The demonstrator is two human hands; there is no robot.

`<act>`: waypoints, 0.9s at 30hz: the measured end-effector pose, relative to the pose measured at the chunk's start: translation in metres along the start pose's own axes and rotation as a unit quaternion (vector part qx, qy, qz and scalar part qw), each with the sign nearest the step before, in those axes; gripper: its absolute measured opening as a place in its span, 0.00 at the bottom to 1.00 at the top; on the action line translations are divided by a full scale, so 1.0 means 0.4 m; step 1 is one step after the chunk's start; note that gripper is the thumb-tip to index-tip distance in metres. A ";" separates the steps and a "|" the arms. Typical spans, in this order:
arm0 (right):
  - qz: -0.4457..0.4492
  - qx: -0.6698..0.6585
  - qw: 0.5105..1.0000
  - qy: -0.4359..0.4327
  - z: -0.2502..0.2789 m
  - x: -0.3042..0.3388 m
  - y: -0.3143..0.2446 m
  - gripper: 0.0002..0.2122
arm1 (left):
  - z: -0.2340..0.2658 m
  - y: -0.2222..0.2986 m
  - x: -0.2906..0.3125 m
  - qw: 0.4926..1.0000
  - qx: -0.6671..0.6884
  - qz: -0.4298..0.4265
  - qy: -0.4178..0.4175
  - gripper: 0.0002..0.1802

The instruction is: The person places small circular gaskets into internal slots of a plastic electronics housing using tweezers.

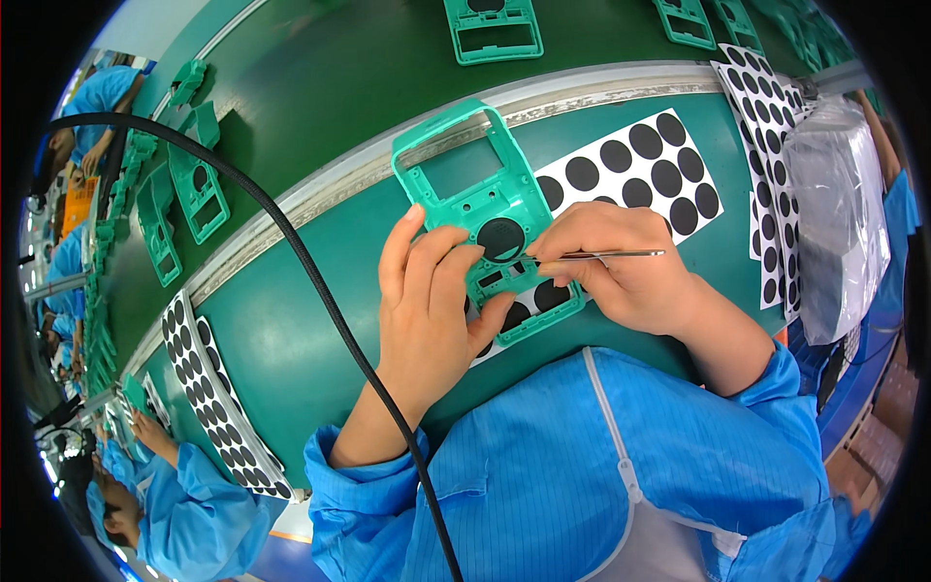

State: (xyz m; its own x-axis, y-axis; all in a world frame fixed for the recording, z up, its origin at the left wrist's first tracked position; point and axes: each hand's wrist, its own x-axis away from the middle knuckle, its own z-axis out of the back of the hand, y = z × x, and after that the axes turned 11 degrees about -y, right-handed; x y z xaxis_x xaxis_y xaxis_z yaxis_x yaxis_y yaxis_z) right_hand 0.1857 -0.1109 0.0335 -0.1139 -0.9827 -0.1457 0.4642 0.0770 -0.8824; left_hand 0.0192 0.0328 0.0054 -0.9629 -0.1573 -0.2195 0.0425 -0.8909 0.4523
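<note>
Green plastic frame [485,209] gripped by left hand [427,291]; right hand [621,267] pinching tweezers [611,255] at black disc [501,239]

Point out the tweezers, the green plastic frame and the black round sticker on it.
tweezers [621,254]: head view, middle of the metal shaft.
green plastic frame [441,131]: head view, top bar above the window.
black round sticker [500,238]: head view, centre of the disc.

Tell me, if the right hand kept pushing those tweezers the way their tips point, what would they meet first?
Probably the black round pad seated in the green plastic frame; the tweezers in the right hand already point at its edge.
</note>
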 end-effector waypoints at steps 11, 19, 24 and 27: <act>0.062 -0.008 0.996 0.061 -0.029 -0.002 0.023 0.07 | -0.007 -0.012 0.003 1.000 0.021 -0.014 0.016 0.37; 0.056 -0.046 0.994 0.082 -0.039 0.005 0.033 0.09 | -0.015 -0.007 0.009 0.999 0.037 0.009 0.031 0.44; 0.096 -0.014 0.990 0.099 -0.042 -0.002 0.045 0.08 | -0.015 -0.006 0.008 0.999 0.039 0.010 0.027 0.44; 0.103 0.012 0.990 0.100 -0.047 -0.005 0.050 0.08 | -0.019 -0.007 0.010 0.999 0.041 0.013 0.024 0.43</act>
State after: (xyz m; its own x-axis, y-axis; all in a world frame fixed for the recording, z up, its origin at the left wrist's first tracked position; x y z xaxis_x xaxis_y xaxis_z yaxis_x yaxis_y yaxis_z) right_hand 0.1788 -0.1040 0.0076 -0.1856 -0.8934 -0.4091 0.5166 0.2654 -0.8140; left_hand 0.0173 0.0317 -0.0032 -0.9476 -0.2024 -0.2473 0.0435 -0.8484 0.5276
